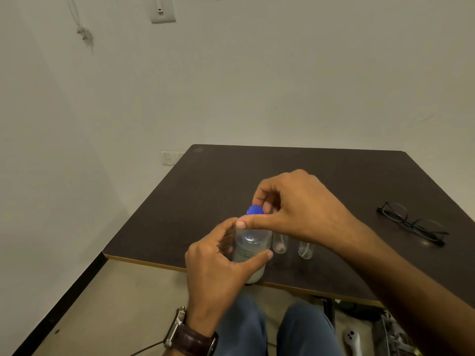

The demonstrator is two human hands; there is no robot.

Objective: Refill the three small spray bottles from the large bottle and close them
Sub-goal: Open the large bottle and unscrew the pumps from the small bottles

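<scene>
2 small spray bottles (280, 244) show, standing upright on the dark table (334, 181) at 3 o'clock of the 1 large bottle (250, 249); a third cannot be seen. That clear bottle stands near the table's front edge. The left hand (218, 268) grasps its body, thumb across the front. The right hand (295, 209) pinches its 1 blue cap (254, 209) from above. 1 pair of glasses (411, 223) lies well apart at 3 o'clock.
</scene>
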